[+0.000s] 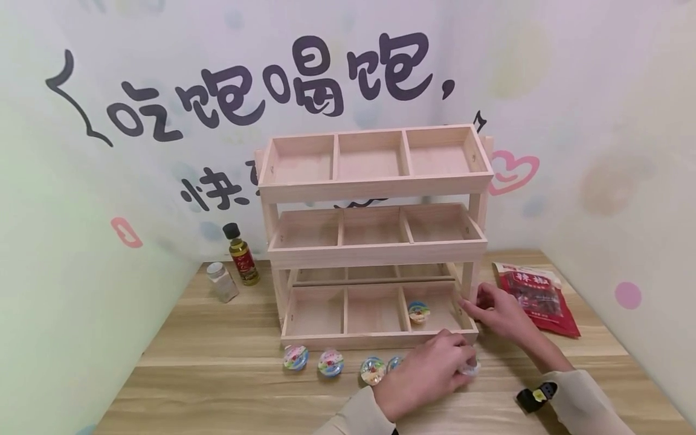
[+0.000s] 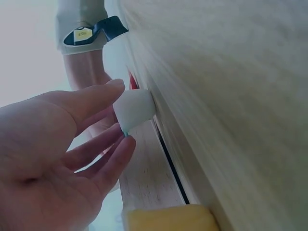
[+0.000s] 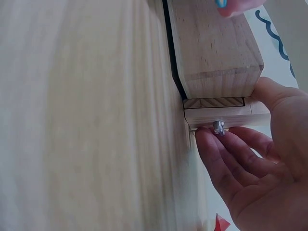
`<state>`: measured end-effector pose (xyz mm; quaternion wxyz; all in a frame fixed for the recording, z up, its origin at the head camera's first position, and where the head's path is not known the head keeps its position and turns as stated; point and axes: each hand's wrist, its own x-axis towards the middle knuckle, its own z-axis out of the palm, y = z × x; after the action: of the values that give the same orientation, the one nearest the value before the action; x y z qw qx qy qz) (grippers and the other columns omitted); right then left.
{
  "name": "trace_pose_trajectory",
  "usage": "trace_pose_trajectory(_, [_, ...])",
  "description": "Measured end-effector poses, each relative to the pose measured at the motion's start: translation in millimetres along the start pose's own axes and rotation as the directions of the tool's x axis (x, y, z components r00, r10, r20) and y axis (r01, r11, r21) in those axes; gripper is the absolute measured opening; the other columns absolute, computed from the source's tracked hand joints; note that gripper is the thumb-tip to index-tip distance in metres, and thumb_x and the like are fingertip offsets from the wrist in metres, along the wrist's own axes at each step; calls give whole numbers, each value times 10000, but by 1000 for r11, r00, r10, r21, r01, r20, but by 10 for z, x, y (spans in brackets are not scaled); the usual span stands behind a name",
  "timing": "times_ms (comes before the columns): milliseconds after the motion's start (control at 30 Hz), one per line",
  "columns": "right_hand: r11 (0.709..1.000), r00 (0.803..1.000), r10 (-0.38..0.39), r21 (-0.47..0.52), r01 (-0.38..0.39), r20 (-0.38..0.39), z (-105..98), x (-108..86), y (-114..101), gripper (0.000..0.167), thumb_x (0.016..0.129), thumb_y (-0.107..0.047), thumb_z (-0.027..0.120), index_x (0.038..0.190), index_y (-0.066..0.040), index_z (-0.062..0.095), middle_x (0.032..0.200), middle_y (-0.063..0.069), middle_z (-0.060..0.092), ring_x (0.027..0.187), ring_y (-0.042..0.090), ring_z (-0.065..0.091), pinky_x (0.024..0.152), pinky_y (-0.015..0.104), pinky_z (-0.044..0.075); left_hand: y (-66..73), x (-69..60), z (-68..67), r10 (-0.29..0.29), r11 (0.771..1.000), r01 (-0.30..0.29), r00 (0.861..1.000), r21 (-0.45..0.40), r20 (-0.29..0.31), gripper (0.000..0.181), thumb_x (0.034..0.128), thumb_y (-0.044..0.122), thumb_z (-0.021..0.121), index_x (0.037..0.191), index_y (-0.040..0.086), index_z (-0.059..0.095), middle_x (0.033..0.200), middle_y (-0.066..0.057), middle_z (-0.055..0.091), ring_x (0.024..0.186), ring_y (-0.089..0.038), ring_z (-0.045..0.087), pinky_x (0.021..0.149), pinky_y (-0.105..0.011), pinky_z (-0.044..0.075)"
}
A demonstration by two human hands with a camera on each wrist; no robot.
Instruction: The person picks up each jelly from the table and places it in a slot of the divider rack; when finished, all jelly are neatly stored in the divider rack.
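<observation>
In front of the rack's lowest tier, my left hand (image 1: 432, 371) pinches a small jelly cup (image 1: 470, 367) between thumb and fingers. The left wrist view shows this cup (image 2: 136, 106) as whitish, tipped on its side, with the left hand (image 2: 62, 144) around it. My right hand (image 1: 505, 314) grips the lower right side of the wooden three-tier rack (image 1: 375, 257). Seen from the right wrist, the right hand (image 3: 269, 154) has its thumb and fingers on either side of the wood, near a metal screw (image 3: 219, 127). Another jelly cup (image 1: 418, 312) lies in the bottom right compartment.
Several jelly cups, including one at the left (image 1: 296, 357) and one near my left hand (image 1: 373, 370), line the table before the rack. A red food packet (image 1: 538, 296) lies at right. A dark-capped bottle (image 1: 243, 257) and white-capped jar (image 1: 222, 282) stand at left.
</observation>
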<state>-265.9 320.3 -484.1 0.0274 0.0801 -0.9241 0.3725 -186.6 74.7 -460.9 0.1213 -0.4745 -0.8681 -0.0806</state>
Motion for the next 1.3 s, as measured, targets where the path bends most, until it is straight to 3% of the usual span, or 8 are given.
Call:
trace_pose_trajectory(300, [1000,1000,-18,-6,18,-6,-6,-12,-13,418,1019,-421,765,1198,-57,664,1031,87,742,897,213,633,675,256,545,-19,-20,-5,58,996,-55,998,-68,39,326,928,464,858,1206,333,748,1144,156,629,980,58,569,863,-46,434])
trace_pose_trajectory(500, [999,1000,-22,-26,22,-15,-1,-14,-21,461,1017,-433,764,1256,-52,659,1081,100,757,921,208,653,694,252,552,-17,-12,-4,78,992,-74,996,-103,39,357,939,589,792,1174,321,775,1117,167,628,947,83,556,817,-19,412])
trace_pose_trajectory(700, [1000,1000,-10,-26,10,-4,4,-14,-22,447,1015,-440,765,1232,-62,664,1067,91,753,902,204,634,679,249,545,-35,16,-21,88,983,-68,990,-171,114,301,985,506,778,1196,292,772,1067,181,658,889,119,544,791,-15,407])
trace_pose_trajectory(867, [1000,1000,-12,-19,12,-9,5,-19,7,474,1015,-449,764,1260,-58,659,1098,104,758,923,205,651,696,244,559,-54,38,-35,124,963,-80,979,-256,160,308,996,464,780,1243,280,766,1137,203,701,964,153,575,857,8,408])
trace_pose_trajectory(1000, [999,1000,-8,-31,7,-16,1,-24,32,476,1014,-478,755,1246,-74,656,1077,96,748,904,207,637,695,243,553,-61,63,-61,188,930,-128,971,-345,146,374,1026,446,748,1334,235,736,1185,188,716,981,174,569,876,30,404])
trace_pose_trajectory(1100, [999,1000,-9,-37,9,-17,-5,-20,29,473,1016,-493,746,1228,-80,654,1051,90,738,888,212,628,689,248,544,-74,88,-111,189,909,-126,974,-397,126,430,1039,440,732,1392,194,710,1205,167,725,968,177,551,878,34,405])
trace_pose_trajectory(1200, [999,1000,-15,-37,15,-12,0,-15,15,466,1019,-480,747,1232,-76,657,1050,80,740,887,204,629,691,251,538,-112,117,-177,172,908,-122,981,-401,90,439,1041,433,733,1393,170,721,1250,136,745,1019,150,576,905,28,401])
trace_pose_trajectory(1300, [999,1000,-15,-40,15,-9,9,-9,15,471,1020,-478,746,1253,-77,661,1077,83,750,908,204,642,715,242,546,-184,138,-245,168,927,-143,985,-346,44,407,1038,438,735,1352,179,748,1250,118,762,1053,109,614,914,17,399])
